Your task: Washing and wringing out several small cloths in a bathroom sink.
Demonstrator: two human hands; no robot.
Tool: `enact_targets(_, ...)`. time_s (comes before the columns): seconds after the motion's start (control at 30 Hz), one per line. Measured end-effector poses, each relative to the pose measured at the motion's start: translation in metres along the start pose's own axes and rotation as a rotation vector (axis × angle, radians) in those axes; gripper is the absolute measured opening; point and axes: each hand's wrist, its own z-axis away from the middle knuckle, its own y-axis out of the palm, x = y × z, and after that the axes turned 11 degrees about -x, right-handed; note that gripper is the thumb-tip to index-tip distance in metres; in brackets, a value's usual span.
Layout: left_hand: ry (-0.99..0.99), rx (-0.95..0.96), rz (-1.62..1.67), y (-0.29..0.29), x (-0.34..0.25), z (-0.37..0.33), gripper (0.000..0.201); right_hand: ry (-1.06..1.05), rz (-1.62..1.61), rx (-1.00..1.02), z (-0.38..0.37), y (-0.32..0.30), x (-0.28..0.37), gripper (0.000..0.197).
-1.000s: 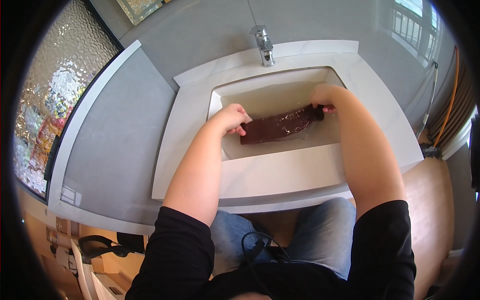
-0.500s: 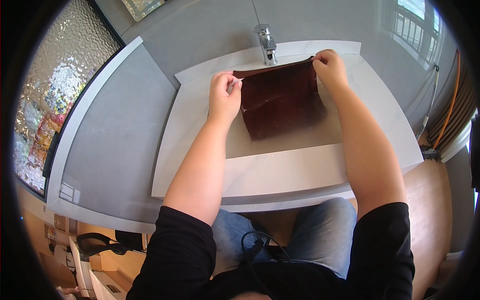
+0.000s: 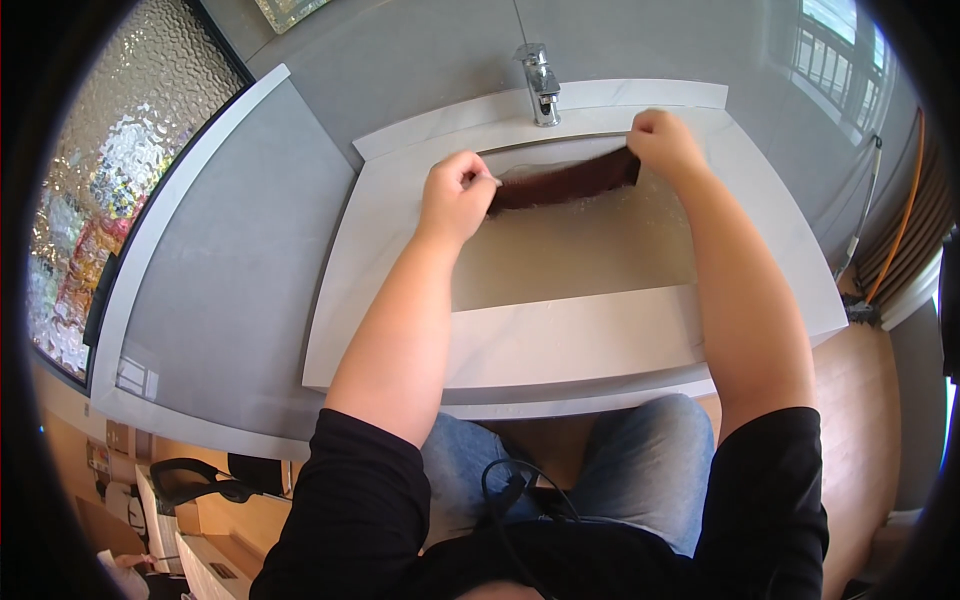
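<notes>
A wet dark reddish-brown cloth (image 3: 570,187) stretches between my hands over the sink basin (image 3: 570,265), which holds cloudy water. My left hand (image 3: 458,198) is closed on the cloth's left end, with a small pale bit showing at the fingertips. On the other side my right hand (image 3: 664,143) pinches the right end, slightly higher. Only a narrow band of the cloth shows; its lower edge meets the murky water, and I cannot tell how much lies under the surface.
Behind the basin stands a chrome faucet (image 3: 541,88). The white countertop (image 3: 580,335) surrounds the basin, and a grey partition (image 3: 220,270) rises at its left. An orange cable (image 3: 900,215) hangs at the right. A black chair (image 3: 195,482) is at the lower left.
Half a second ago the cloth hung spread out as a wide sheet in the basin; now just a narrow strip shows. Its left end has come slightly nearer, and the right end has dropped lower.
</notes>
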Motion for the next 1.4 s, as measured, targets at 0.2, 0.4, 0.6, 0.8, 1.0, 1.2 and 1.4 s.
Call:
enact_targets(0.2, -0.428, 0.487, -0.124, 0.009, -0.006, 0.008, 0.008, -0.082, 0.516, 0.763, 0.001, 0.018, -0.027, 0.016)
enact_targets(0.4, -0.585, 0.923, -0.443, 0.009, -0.013, 0.015, 0.013, 0.090, 0.667, 0.879, 0.006, 0.013, -0.024, 0.022)
enact_targets(0.6, -0.526, 1.015, -0.556, 0.007, 0.002, 0.020, 0.028, 0.202, 0.667, 1.020, 0.011, 0.013, -0.018, 0.028)
enact_targets(0.8, -0.562, 1.081, -0.700, 0.006, -0.012, 0.018, 0.035, 0.528, 0.715, 1.054, 0.015, 0.012, -0.011, 0.040)
enact_targets(1.0, -0.702, 1.210, -0.650, 0.008, -0.027, 0.013, 0.026, 0.477, 0.558, 1.211, 0.013, 0.009, -0.016, 0.029)
enact_targets(1.2, -0.925, 1.030, -0.621, 0.001, -0.016, 0.013, 0.019, 0.629, 0.575, 1.003, 0.017, 0.000, 0.011, 0.029)
enact_targets(1.4, -0.895, 0.603, -0.490, 0.014, 0.000, 0.008, 0.024, 0.501, 0.183, 0.655, -0.010, 0.031, -0.046, 0.028)
